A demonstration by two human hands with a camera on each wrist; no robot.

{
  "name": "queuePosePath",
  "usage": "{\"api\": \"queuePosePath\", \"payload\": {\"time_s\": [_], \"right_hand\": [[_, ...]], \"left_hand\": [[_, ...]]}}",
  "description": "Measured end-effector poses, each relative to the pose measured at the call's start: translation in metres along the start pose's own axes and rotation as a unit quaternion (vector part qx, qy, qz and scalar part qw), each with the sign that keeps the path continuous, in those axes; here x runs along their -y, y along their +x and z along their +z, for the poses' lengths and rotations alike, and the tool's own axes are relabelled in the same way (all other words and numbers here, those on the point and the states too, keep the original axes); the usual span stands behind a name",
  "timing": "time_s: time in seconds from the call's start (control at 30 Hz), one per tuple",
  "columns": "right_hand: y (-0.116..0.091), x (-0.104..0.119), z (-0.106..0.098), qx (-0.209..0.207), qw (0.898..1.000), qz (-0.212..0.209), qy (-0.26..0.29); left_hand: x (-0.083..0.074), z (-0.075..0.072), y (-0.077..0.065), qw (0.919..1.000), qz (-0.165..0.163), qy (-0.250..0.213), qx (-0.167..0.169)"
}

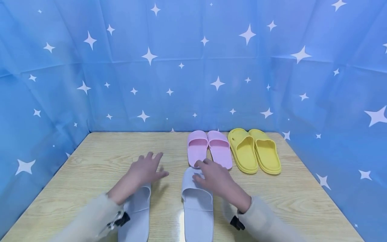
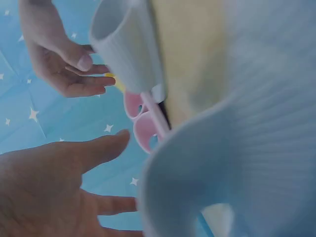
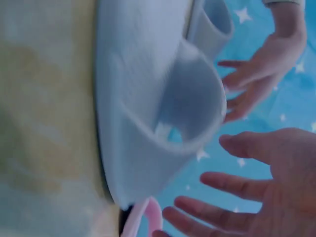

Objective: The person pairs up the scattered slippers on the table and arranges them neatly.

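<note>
Two pale grey slippers lie side by side near the front of the table, toes pointing away from me. My left hand (image 1: 143,172) hovers over the toe end of the left grey slipper (image 1: 136,215), fingers spread and holding nothing. In the head view, my right hand (image 1: 217,177) overlaps the toe strap of the right grey slipper (image 1: 198,216). The right wrist view shows that hand (image 3: 247,182) with fingers extended, a gap between its thumb and the strap (image 3: 158,168). Part of the left slipper is hidden under my left forearm.
A pair of pink slippers (image 1: 220,153) stands at the back of the wooden table (image 1: 121,151), just beyond the right grey one. Beside them on the right is a pair of yellow slippers (image 1: 245,156). A blue star-patterned curtain (image 1: 181,74) encloses the back and sides.
</note>
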State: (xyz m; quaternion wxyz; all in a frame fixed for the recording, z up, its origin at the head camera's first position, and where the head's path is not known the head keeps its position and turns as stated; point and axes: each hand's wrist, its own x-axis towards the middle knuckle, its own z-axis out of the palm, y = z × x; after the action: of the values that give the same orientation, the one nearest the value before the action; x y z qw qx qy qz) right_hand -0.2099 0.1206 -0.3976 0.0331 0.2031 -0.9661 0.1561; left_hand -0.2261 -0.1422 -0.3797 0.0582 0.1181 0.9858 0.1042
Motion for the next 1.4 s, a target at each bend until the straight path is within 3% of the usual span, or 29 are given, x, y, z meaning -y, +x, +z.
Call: {"api": "queuePosePath", "payload": {"time_s": [0.17, 0.4, 0.7, 0.97, 1.4], "right_hand": [[-0.013, 0.007, 0.011, 0.0, 1.0, 0.001, -0.013], [-0.018, 0.014, 0.016, 0.001, 1.0, -0.011, -0.024], [-0.02, 0.027, 0.02, -0.001, 0.998, -0.012, -0.06], [-0.023, 0.043, 0.022, 0.026, 0.996, -0.015, -0.085], [-0.019, 0.066, 0.036, 0.034, 0.989, -0.048, -0.137]], "left_hand": [[0.01, 0.011, -0.037, 0.9991, -0.041, 0.006, 0.011], [0.025, 0.02, -0.056, 0.9983, -0.042, -0.036, 0.015], [0.031, 0.025, -0.059, 0.9983, -0.037, -0.041, 0.017], [0.035, 0.029, -0.061, 0.9974, -0.043, -0.052, 0.025], [0.036, 0.03, -0.056, 0.9993, -0.031, -0.017, 0.01]]}}
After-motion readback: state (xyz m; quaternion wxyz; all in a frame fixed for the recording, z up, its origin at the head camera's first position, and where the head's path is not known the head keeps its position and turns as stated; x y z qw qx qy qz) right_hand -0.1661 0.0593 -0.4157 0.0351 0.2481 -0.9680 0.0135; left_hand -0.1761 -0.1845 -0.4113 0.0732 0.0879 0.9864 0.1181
